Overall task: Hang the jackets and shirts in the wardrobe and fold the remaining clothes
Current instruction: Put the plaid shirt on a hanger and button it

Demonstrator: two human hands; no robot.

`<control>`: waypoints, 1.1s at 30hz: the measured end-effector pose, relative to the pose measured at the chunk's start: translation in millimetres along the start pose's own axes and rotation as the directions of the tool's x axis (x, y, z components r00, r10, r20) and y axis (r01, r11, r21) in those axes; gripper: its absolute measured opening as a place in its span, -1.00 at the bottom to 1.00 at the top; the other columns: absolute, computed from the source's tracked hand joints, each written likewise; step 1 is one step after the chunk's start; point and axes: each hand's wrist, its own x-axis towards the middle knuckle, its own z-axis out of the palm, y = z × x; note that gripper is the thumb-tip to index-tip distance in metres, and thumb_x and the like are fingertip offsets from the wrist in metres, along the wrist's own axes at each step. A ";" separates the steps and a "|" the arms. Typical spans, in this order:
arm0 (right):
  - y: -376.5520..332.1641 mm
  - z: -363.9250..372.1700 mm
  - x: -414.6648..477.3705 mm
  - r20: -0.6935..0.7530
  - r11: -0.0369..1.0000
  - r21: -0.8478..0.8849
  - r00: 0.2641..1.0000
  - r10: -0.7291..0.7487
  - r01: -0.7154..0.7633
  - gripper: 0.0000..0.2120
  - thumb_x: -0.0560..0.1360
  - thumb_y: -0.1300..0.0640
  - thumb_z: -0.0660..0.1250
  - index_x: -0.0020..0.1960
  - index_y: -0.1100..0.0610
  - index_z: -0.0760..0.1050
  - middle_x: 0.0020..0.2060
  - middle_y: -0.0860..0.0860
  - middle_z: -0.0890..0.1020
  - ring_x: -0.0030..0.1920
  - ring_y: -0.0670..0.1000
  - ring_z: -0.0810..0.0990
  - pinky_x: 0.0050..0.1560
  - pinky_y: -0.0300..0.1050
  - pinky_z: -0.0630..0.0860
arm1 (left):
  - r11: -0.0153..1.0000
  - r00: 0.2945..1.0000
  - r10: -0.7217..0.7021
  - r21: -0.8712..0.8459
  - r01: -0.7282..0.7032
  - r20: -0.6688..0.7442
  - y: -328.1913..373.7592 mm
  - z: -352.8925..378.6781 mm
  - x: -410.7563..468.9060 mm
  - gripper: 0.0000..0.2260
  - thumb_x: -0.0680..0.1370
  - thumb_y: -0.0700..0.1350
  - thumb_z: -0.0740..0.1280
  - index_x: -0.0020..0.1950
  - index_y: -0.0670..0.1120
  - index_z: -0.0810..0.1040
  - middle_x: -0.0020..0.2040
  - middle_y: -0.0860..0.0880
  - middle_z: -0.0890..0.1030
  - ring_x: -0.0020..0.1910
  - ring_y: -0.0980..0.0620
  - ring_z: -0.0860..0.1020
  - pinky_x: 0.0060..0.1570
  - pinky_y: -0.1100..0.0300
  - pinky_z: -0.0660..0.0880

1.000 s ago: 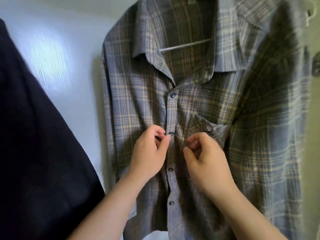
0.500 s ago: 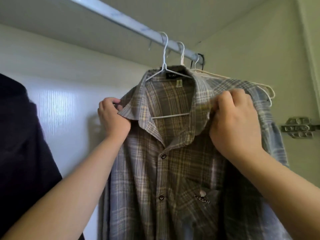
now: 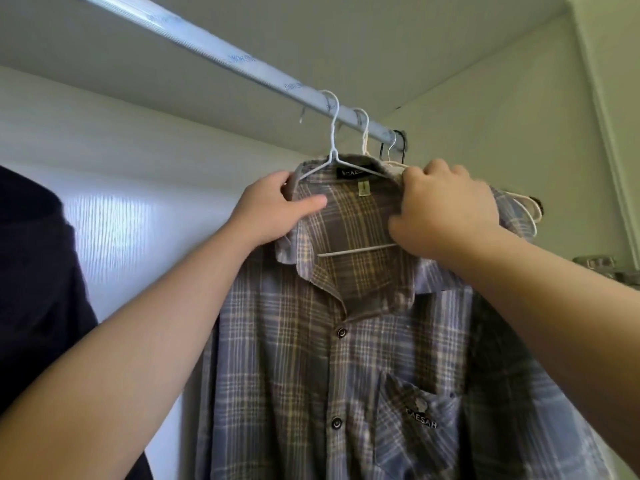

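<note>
Plaid cotton, grey-blue with tan lines: the shirt (image 3: 346, 358) hangs on a white wire hanger (image 3: 333, 143) whose hook sits over the wardrobe rail (image 3: 214, 51). I take that rail as my landmark. Just below it, my left hand (image 3: 273, 211) pinches the left side of the collar (image 3: 346, 282), thumb in front, fingers behind the cloth. My right hand (image 3: 446, 209) is closed on the collar's right side, knuckles toward me. More pale hangers (image 3: 526, 209) hang from the rail's far end, behind the shirt. Well below the rail, the shirt's chest pocket (image 3: 419, 420) reads CAESAR. Under the rail's near end hangs a dark garment (image 3: 38, 289).
</note>
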 end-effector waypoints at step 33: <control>60.2 45.6 7.5 -0.292 1.000 0.028 0.956 0.012 -0.003 -0.75 0.66 -0.04 0.11 0.21 0.08 0.42 0.08 0.16 0.56 0.09 0.26 0.46 0.08 0.15 0.26 | 0.937 0.844 -0.317 -0.279 0.208 -0.433 -71.5 3.7 -41.3 -0.75 0.61 -0.09 0.18 -0.02 -0.04 0.67 -0.01 0.00 0.69 0.07 -0.10 0.59 0.08 0.01 0.53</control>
